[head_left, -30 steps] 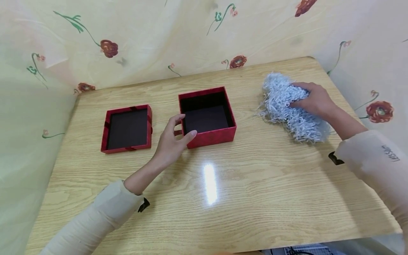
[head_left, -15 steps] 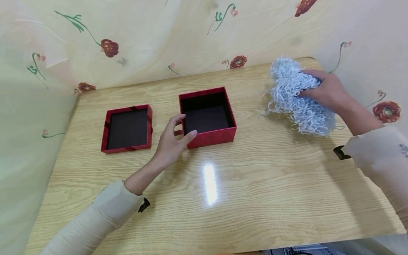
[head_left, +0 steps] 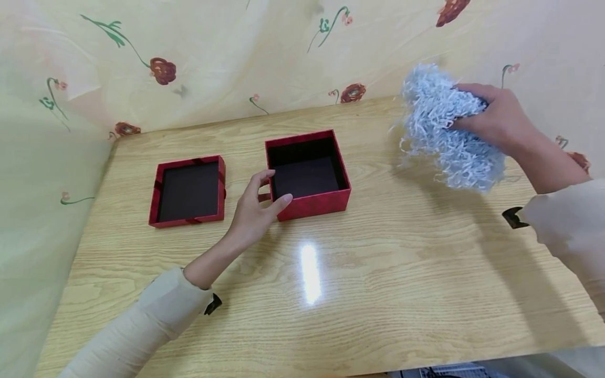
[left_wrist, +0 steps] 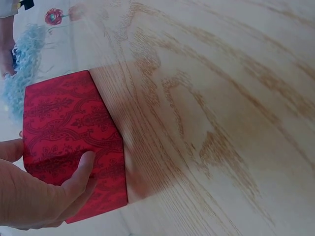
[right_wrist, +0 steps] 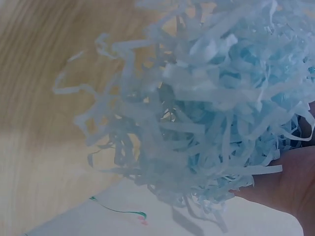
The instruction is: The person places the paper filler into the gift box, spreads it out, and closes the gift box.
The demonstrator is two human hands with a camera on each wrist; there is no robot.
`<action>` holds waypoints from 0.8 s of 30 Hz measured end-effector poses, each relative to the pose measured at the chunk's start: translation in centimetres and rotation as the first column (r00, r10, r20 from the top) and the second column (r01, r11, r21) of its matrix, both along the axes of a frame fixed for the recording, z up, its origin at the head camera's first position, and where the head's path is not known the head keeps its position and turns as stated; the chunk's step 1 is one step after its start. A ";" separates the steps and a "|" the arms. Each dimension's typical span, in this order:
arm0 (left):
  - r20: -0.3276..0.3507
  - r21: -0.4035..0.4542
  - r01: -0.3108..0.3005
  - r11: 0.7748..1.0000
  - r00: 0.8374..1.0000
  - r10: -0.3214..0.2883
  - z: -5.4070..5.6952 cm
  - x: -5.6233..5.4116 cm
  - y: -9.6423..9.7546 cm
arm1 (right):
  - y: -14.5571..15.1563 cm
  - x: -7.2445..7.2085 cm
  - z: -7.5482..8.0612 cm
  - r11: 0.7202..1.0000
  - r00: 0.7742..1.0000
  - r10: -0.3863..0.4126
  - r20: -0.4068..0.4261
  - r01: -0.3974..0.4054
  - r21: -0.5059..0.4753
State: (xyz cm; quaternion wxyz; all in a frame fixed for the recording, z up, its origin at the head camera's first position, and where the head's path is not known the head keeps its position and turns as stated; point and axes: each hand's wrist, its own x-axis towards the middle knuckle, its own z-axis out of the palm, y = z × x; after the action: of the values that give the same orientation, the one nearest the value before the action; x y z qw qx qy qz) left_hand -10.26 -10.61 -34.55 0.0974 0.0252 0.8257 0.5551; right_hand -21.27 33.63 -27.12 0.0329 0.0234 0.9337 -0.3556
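In the head view an open red box (head_left: 314, 203) with a black inside stands near the table's middle. My left hand (head_left: 255, 210) grips its near left corner, thumb on the front wall and fingers at the left side. The left wrist view shows the box's patterned red outside (left_wrist: 74, 118) with the thumb lying against it. My right hand (head_left: 501, 118) holds a big bundle of pale blue shredded paper (head_left: 441, 123) above the table at the back right. Loose strips (right_wrist: 172, 108) hang from the bundle in the right wrist view.
A shallow red lid (head_left: 221, 189) lies with its black inside up, left of the box. The wooden table (head_left: 378, 294) backs onto a flower-printed cloth (head_left: 212, 63) that also hangs at both sides. A bright light reflection shows on the tabletop.
My right hand has lifted the shredded paper off the table, moving up and slightly right in the head view. The left hand, box and lid stay where they were.
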 end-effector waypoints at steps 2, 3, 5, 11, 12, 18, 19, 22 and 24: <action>0.005 0.003 0.000 1.000 1.000 0.000 0.0 0.0 0.0 | -0.2 0.1 0.4 1.000 1.000 -0.011 -0.002 0.011 -0.007; 0.007 0.004 0.000 1.000 1.000 0.000 0.0 0.0 0.0 | -0.3 0.2 0.6 1.000 1.000 -0.017 -0.001 0.017 -0.008; 0.010 0.004 -0.002 1.000 1.000 0.002 0.0 0.0 0.0 | -0.5 0.2 0.8 1.000 1.000 -0.020 -0.003 0.019 -0.019; 0.002 -0.007 -0.003 1.000 1.000 0.003 0.0 -0.1 0.0 | -1.2 0.4 1.5 0.999 1.000 -0.007 -0.027 0.006 -0.035; -0.001 -0.009 -0.004 1.000 1.000 0.004 -0.1 -0.1 0.0 | -1.4 0.4 1.6 0.999 0.999 -0.004 -0.034 0.003 -0.032; -0.008 -0.013 -0.009 1.000 1.000 0.009 -0.3 -0.1 0.0 | -1.9 0.2 2.4 1.000 0.999 0.011 -0.044 -0.012 -0.022; -0.008 -0.012 -0.008 1.000 1.000 0.008 -0.3 -0.1 0.0 | -2.0 0.1 2.6 1.000 0.999 0.011 -0.042 -0.011 -0.018; -0.007 -0.012 -0.009 1.000 1.000 0.009 -0.2 -0.1 0.1 | -2.0 0.0 3.2 1.000 0.999 0.010 -0.049 -0.010 -0.001; -0.007 -0.009 -0.010 1.000 1.000 0.009 -0.2 -0.1 0.1 | -2.0 -0.1 3.7 1.000 0.998 0.008 -0.069 -0.008 0.005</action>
State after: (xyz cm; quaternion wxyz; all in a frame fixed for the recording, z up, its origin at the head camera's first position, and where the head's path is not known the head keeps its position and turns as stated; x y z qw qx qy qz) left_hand -10.39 -10.56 -34.76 0.0921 0.0227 0.8287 0.5516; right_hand -21.32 31.62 -23.39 0.0021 0.0075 0.9352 -0.3541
